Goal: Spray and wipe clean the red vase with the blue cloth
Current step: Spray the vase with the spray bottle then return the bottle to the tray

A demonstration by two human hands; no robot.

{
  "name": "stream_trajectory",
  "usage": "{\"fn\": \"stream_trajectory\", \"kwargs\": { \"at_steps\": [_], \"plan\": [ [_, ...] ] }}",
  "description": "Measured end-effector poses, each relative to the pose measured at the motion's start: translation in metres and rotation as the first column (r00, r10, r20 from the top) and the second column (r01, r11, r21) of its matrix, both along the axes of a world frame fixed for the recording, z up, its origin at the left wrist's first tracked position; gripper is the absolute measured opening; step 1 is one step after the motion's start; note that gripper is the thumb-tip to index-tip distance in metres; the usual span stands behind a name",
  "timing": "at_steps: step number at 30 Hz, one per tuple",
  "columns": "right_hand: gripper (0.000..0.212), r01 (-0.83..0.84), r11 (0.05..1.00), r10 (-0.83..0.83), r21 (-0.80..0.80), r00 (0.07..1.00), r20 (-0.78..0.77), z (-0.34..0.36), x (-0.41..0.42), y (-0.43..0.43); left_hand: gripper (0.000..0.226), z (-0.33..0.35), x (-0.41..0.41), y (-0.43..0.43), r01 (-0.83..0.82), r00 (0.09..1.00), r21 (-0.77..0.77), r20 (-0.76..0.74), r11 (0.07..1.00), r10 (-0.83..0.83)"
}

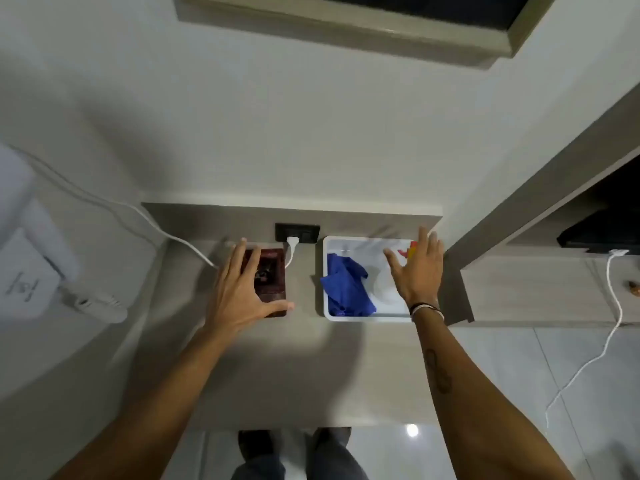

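No text, brand name or number can be read anywhere in the view. Only a faint grey mark, perhaps a symbol with a line of small print below it, is seen on the white appliance (26, 275) at the left edge of the counter (304, 368); it is too blurred to be made out. No lettering can be told on the spray bottle (388, 282) lying in the white tray (325, 271).

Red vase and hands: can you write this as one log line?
left hand: open over red vase | right hand: open over white tray | blue cloth: in tray
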State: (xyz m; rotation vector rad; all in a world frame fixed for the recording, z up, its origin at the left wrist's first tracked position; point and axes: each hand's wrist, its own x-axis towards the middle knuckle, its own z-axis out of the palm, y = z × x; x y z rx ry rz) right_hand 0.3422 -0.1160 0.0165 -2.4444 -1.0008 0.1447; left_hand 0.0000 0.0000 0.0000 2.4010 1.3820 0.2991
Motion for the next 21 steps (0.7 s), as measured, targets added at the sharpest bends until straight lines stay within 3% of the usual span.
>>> {"fn": "stream_trajectory", "kwargs": {
  "at_steps": [4, 9, 16, 21],
  "plan": [
    [0.075, 0.130, 0.980, -0.083, 0.154, 0.956, -0.281, -0.026, -0.005, -0.005, 0.150, -0.013, 0.002, 0.000, -0.084, 0.993, -0.074, 0.076, 0.994, 0.090],
    [0.058, 0.186, 0.947, -0.059, 0.262, 0.903, -0.426, -0.058, -0.014, -0.018, 0.143, -0.029, 0.013, -0.006, -0.257, 0.888, -0.204, 0.337, 0.945, 0.314],
    [0.053, 0.281, 0.897, -0.080, 0.341, 0.863, -0.499, -0.077, -0.004, -0.010, 0.144, -0.047, 0.002, 0.006, -0.165, 0.818, -0.382, 0.463, 0.909, 0.343],
    [0.057, 0.265, 0.856, -0.026, 0.444, 0.880, -0.474, -0.064, -0.002, -0.006, 0.131, -0.059, -0.007, 0.011, -0.112, 0.739, -0.469, 0.550, 0.876, 0.389]
  ]
}}
